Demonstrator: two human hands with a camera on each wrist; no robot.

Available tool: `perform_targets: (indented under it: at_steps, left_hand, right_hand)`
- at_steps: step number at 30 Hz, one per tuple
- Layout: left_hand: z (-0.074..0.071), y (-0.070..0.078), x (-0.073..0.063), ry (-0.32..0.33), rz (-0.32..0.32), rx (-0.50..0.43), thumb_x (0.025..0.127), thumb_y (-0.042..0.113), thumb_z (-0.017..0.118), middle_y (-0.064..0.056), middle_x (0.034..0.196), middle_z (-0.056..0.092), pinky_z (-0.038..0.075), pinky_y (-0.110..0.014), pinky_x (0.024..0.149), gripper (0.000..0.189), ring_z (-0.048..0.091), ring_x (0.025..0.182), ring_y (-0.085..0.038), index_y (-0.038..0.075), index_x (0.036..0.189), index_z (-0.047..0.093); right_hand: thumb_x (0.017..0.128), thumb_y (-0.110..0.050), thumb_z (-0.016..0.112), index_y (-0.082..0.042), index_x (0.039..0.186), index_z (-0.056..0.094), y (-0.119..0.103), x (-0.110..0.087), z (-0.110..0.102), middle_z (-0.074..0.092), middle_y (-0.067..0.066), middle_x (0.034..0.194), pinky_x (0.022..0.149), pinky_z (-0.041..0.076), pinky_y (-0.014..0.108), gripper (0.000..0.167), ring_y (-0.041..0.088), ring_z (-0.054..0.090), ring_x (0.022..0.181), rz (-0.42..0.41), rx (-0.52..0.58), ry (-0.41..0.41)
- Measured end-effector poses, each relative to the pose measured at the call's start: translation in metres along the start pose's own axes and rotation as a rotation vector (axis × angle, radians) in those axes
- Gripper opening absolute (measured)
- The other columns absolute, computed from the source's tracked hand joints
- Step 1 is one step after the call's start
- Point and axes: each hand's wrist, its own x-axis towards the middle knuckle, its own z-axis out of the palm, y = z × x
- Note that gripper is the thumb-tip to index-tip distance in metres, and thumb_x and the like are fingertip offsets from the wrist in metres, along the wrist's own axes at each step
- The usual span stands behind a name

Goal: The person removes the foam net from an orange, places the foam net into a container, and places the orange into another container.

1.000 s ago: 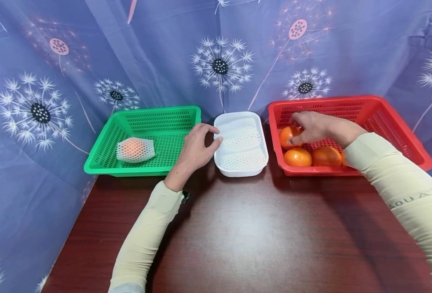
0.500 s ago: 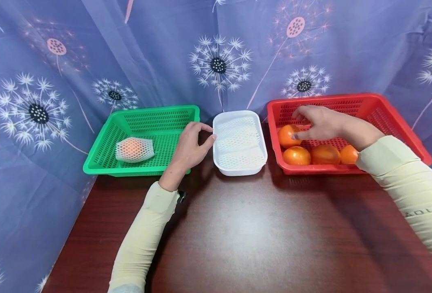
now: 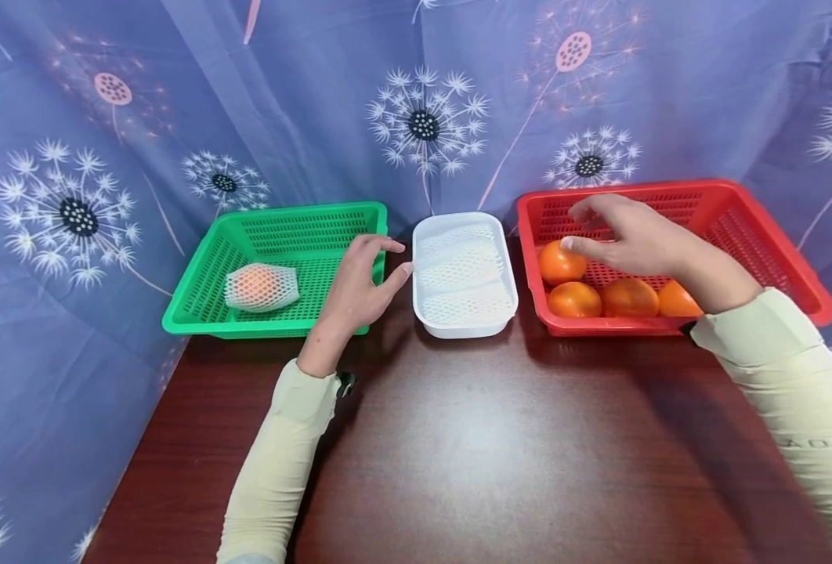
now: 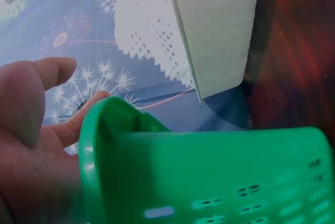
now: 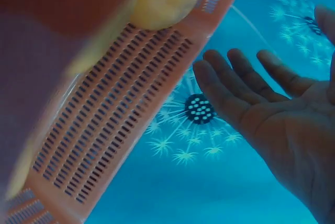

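Observation:
My right hand (image 3: 645,241) hovers over the red basket (image 3: 786,266) with fingers spread and nothing in its grasp. Its thumb overlaps a shiny round orange fruit (image 3: 559,265) in the head view. Along the basket's front wall lie more such fruits, among them one (image 3: 574,300) at the left corner. Between the green basket (image 3: 208,258) and the white plastic container (image 3: 426,325) is my left hand (image 3: 352,290), its thumb and fingers apart and holding nothing. White foam nets (image 3: 461,270) fill the container. In the left wrist view, the green rim (image 4: 90,166) covers part of this hand.
A fruit in a white foam net (image 3: 259,287) lies in the green basket. The dark wooden table (image 3: 472,439) extends in front of the containers. Behind them hangs a blue dandelion-print cloth (image 3: 303,102).
My right hand has drawn up and right off the fruit, its fingers opening away from it. My left hand has shifted slightly left, away from the white container's edge.

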Motion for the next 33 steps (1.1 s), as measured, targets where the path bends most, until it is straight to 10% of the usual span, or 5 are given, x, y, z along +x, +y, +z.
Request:
perform_targets:
  at_steps: [25, 33]
  left_hand:
    - [-0.009, 0.003, -0.018, 0.031, 0.045, -0.009, 0.103, 0.033, 0.070, -0.011, 0.149, 0.054, 0.043, -0.050, 0.113, 0.042, 0.048, 0.140, -0.026, 0.009, 0.137, 0.066]
    - [-0.011, 0.002, -0.023, 0.028, 0.043, -0.001, 0.102, 0.033, 0.071, -0.010, 0.148, 0.054, 0.043, -0.049, 0.112, 0.041, 0.049, 0.139, -0.026, 0.011, 0.136, 0.066]
  right_hand:
    - [0.091, -0.019, 0.085, 0.000, 0.147, 0.055, -0.018, -0.045, 0.040, 0.058, 0.020, 0.141, 0.105, 0.043, 0.063, 0.067, 0.039, 0.054, 0.130, -0.101, 0.095, 0.375]
    - [0.090, -0.016, 0.086, -0.007, 0.152, 0.052, -0.020, -0.059, 0.050, 0.057, 0.016, 0.143, 0.104, 0.040, 0.021, 0.072, 0.036, 0.057, 0.126, -0.072, 0.119, 0.401]
